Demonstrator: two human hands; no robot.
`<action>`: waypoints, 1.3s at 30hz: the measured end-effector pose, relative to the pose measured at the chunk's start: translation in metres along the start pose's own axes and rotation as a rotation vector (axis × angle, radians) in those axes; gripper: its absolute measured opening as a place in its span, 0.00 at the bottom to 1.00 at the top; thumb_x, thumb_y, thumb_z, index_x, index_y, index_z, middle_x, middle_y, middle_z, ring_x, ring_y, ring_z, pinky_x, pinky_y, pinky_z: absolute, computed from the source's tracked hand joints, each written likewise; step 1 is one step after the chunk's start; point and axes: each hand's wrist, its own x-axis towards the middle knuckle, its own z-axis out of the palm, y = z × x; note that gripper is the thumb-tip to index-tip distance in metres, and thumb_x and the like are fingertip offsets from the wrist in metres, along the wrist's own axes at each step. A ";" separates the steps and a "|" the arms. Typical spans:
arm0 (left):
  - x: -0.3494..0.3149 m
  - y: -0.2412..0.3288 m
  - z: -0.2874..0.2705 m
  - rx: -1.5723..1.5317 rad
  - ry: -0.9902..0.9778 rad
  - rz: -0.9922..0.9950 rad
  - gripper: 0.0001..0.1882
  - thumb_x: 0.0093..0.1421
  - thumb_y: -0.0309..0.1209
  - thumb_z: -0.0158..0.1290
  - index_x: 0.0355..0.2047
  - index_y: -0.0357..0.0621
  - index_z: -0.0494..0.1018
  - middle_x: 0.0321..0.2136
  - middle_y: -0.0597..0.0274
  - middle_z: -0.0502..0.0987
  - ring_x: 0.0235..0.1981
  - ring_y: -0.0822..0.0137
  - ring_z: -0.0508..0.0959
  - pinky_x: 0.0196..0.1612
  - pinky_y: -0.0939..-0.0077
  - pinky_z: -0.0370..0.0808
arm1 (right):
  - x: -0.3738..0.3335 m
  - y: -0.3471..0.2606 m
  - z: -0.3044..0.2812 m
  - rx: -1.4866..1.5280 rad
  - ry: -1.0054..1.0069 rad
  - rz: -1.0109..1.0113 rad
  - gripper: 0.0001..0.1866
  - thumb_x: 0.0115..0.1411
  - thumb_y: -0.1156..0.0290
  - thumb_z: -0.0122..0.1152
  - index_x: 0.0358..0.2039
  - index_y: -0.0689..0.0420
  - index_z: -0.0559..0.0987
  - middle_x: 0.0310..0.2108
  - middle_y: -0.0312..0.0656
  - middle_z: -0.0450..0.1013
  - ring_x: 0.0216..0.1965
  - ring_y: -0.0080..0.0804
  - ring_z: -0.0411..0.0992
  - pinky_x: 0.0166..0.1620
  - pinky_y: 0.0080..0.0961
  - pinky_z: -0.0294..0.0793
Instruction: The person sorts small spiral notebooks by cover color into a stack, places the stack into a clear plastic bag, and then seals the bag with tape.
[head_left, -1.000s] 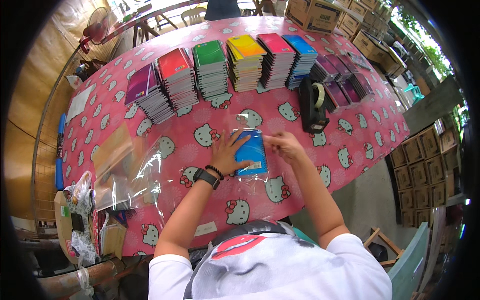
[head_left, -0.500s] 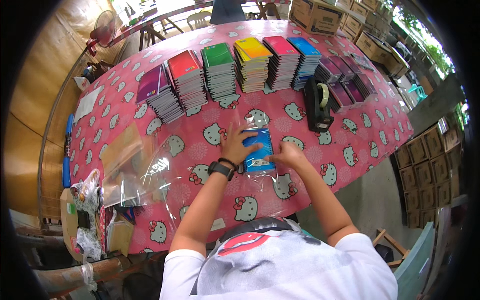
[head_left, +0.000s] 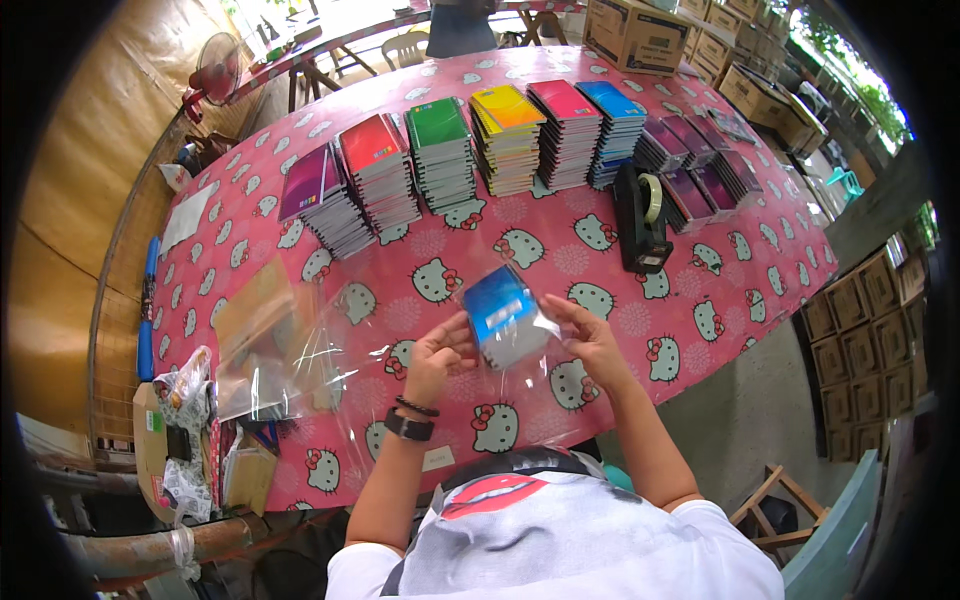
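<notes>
A blue spiral notebook (head_left: 500, 300), possibly a small stack of them, is tilted up off the table in a clear plastic sleeve (head_left: 540, 335), showing its white edges toward me. My left hand (head_left: 442, 352) has its fingers curled at the left edge. At the right edge my right hand (head_left: 585, 340) pinches the plastic between thumb and fingers. Flat clear plastic sleeves (head_left: 300, 350) and brown paper (head_left: 255, 310) lie to the left of my left hand. A black tape dispenser (head_left: 642, 220) stands beyond my right hand.
Tall notebook stacks line the far side: purple (head_left: 312, 185), red (head_left: 375, 145), green (head_left: 438, 125), yellow (head_left: 508, 110), pink (head_left: 565, 100) and blue (head_left: 610, 100). Wrapped purple packs (head_left: 690, 195) sit right of the dispenser. A cardboard box (head_left: 635, 35) stands at the far edge.
The notebook was lying on the table under my left hand; now it is raised and tilted. My left hand has moved from its cover to its left edge.
</notes>
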 end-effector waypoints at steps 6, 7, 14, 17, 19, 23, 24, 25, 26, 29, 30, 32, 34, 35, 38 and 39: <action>0.043 -0.020 0.004 0.824 0.158 0.546 0.51 0.36 0.19 0.61 0.59 0.38 0.45 0.49 0.58 0.64 0.49 0.63 0.68 0.52 0.72 0.68 | 0.046 0.016 0.007 -0.419 0.050 -0.148 0.43 0.37 0.75 0.69 0.56 0.57 0.60 0.51 0.39 0.61 0.51 0.27 0.60 0.53 0.27 0.59; 0.061 -0.029 -0.006 0.720 0.139 0.491 0.50 0.34 0.21 0.63 0.58 0.39 0.48 0.48 0.58 0.62 0.50 0.62 0.66 0.53 0.71 0.65 | 0.060 0.026 0.008 -0.412 0.055 -0.196 0.45 0.35 0.73 0.71 0.55 0.56 0.60 0.50 0.39 0.62 0.52 0.28 0.59 0.54 0.29 0.59; 0.053 -0.005 0.026 0.450 -0.055 0.490 0.44 0.34 0.25 0.68 0.52 0.38 0.56 0.45 0.59 0.69 0.47 0.68 0.69 0.51 0.73 0.67 | 0.051 -0.002 0.015 -0.121 -0.164 -0.200 0.41 0.41 0.80 0.63 0.56 0.60 0.56 0.48 0.39 0.65 0.51 0.27 0.62 0.54 0.26 0.60; 0.034 -0.024 0.018 0.397 -0.072 0.208 0.43 0.36 0.23 0.66 0.52 0.39 0.55 0.46 0.58 0.68 0.48 0.69 0.68 0.52 0.72 0.66 | 0.040 0.012 0.015 -0.120 -0.258 -0.112 0.42 0.42 0.81 0.59 0.58 0.61 0.51 0.51 0.40 0.61 0.53 0.27 0.59 0.57 0.28 0.57; 0.022 -0.023 0.015 0.459 -0.003 0.398 0.44 0.39 0.29 0.66 0.55 0.40 0.53 0.47 0.59 0.68 0.48 0.67 0.69 0.50 0.73 0.67 | 0.036 0.012 0.019 0.058 -0.376 0.035 0.43 0.43 0.79 0.61 0.59 0.61 0.51 0.53 0.41 0.59 0.54 0.28 0.58 0.57 0.27 0.57; 0.014 0.034 0.013 0.502 0.074 0.529 0.41 0.44 0.33 0.61 0.57 0.40 0.53 0.39 0.58 0.74 0.39 0.65 0.75 0.42 0.74 0.71 | 0.037 -0.056 0.004 -0.073 -0.044 -0.145 0.33 0.45 0.73 0.62 0.54 0.53 0.62 0.46 0.43 0.66 0.47 0.29 0.66 0.49 0.30 0.67; 0.017 0.052 0.018 0.600 0.118 0.471 0.39 0.45 0.32 0.59 0.57 0.40 0.54 0.33 0.58 0.76 0.34 0.66 0.76 0.39 0.74 0.72 | 0.040 -0.068 0.004 -0.366 -0.020 -0.137 0.29 0.46 0.73 0.61 0.50 0.53 0.66 0.41 0.44 0.68 0.43 0.31 0.68 0.45 0.30 0.69; 0.014 0.080 0.030 0.900 0.165 0.331 0.37 0.46 0.29 0.57 0.56 0.41 0.55 0.28 0.58 0.76 0.29 0.67 0.77 0.35 0.76 0.72 | 0.047 -0.077 0.010 -0.648 -0.015 -0.129 0.24 0.46 0.74 0.60 0.47 0.53 0.69 0.36 0.44 0.71 0.38 0.33 0.70 0.42 0.31 0.70; 0.015 0.095 0.035 1.192 0.211 0.187 0.34 0.48 0.27 0.55 0.56 0.42 0.57 0.22 0.59 0.77 0.24 0.68 0.77 0.31 0.77 0.72 | 0.050 -0.083 0.016 -0.937 -0.015 -0.125 0.20 0.47 0.74 0.59 0.43 0.53 0.72 0.32 0.44 0.73 0.34 0.35 0.72 0.38 0.31 0.72; 0.022 0.117 0.042 1.336 0.064 0.373 0.26 0.48 0.25 0.54 0.49 0.41 0.64 0.10 0.59 0.72 0.14 0.70 0.74 0.23 0.76 0.70 | 0.055 -0.103 0.023 -1.090 0.104 -0.458 0.10 0.47 0.74 0.58 0.33 0.58 0.75 0.20 0.44 0.72 0.24 0.39 0.72 0.31 0.30 0.70; 0.016 0.125 0.047 1.369 0.099 0.364 0.22 0.46 0.24 0.54 0.44 0.42 0.67 0.14 0.59 0.74 0.16 0.69 0.75 0.23 0.76 0.71 | 0.052 -0.111 0.024 -0.925 0.221 -0.481 0.08 0.48 0.76 0.55 0.32 0.58 0.75 0.22 0.43 0.73 0.25 0.34 0.72 0.29 0.28 0.70; 0.008 0.127 0.046 1.170 0.283 0.523 0.22 0.45 0.26 0.55 0.43 0.43 0.68 0.15 0.61 0.74 0.17 0.65 0.75 0.25 0.74 0.73 | 0.043 -0.117 0.010 -0.718 0.286 -0.392 0.08 0.48 0.77 0.54 0.31 0.59 0.76 0.22 0.42 0.73 0.23 0.32 0.71 0.28 0.27 0.69; -0.007 0.130 0.043 0.966 0.321 0.538 0.21 0.42 0.27 0.58 0.40 0.48 0.70 0.23 0.65 0.75 0.27 0.63 0.76 0.38 0.68 0.73 | 0.030 -0.104 -0.018 -0.505 0.170 -0.262 0.09 0.47 0.78 0.52 0.31 0.59 0.77 0.26 0.39 0.74 0.27 0.30 0.69 0.35 0.25 0.70; -0.012 0.124 0.043 1.175 0.230 0.645 0.20 0.42 0.28 0.59 0.39 0.48 0.71 0.26 0.65 0.75 0.32 0.62 0.75 0.43 0.65 0.69 | 0.028 -0.089 -0.015 -0.576 0.055 -0.310 0.11 0.45 0.78 0.52 0.32 0.59 0.77 0.29 0.38 0.74 0.31 0.29 0.68 0.39 0.25 0.68; -0.012 0.095 0.038 1.610 -0.167 0.801 0.15 0.40 0.29 0.60 0.32 0.49 0.73 0.38 0.66 0.72 0.49 0.60 0.67 0.59 0.53 0.46 | 0.018 -0.055 -0.001 -0.696 -0.210 -0.400 0.18 0.40 0.79 0.51 0.34 0.57 0.78 0.39 0.35 0.73 0.44 0.31 0.63 0.50 0.28 0.62; -0.015 0.089 0.035 1.518 -0.098 0.861 0.13 0.41 0.28 0.60 0.31 0.48 0.74 0.38 0.65 0.72 0.49 0.60 0.67 0.59 0.54 0.49 | 0.016 -0.050 0.007 -0.676 -0.236 -0.405 0.19 0.38 0.79 0.51 0.34 0.56 0.78 0.42 0.33 0.73 0.47 0.32 0.60 0.53 0.29 0.59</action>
